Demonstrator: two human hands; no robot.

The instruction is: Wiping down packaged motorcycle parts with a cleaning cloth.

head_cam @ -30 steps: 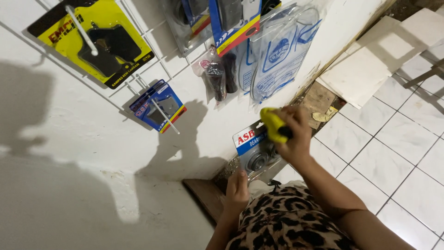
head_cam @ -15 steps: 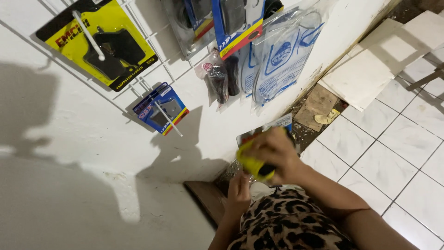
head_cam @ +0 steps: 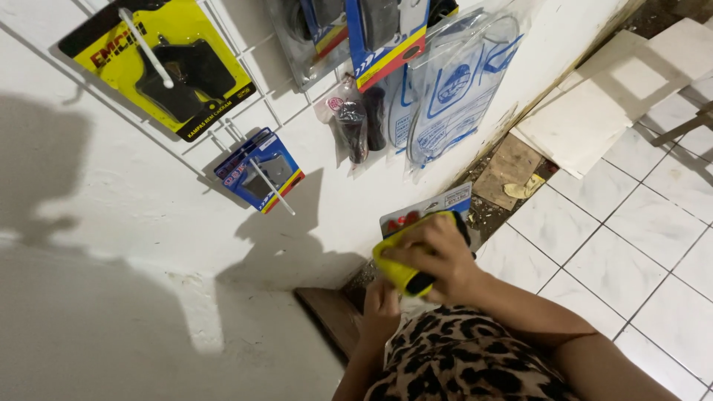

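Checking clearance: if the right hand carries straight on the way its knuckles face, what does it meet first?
Probably the carded package right behind the right hand and its yellow-handled tool, then the white wall; depth is unclear.

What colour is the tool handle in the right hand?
Bright yellow with a black end, handle in the right hand; head view.

Yellow blister pack (head_cam: 160,63) on wall hook, blue carded pack (head_cam: 260,171), clear bags (head_cam: 453,89), loose tiles (head_cam: 594,111)
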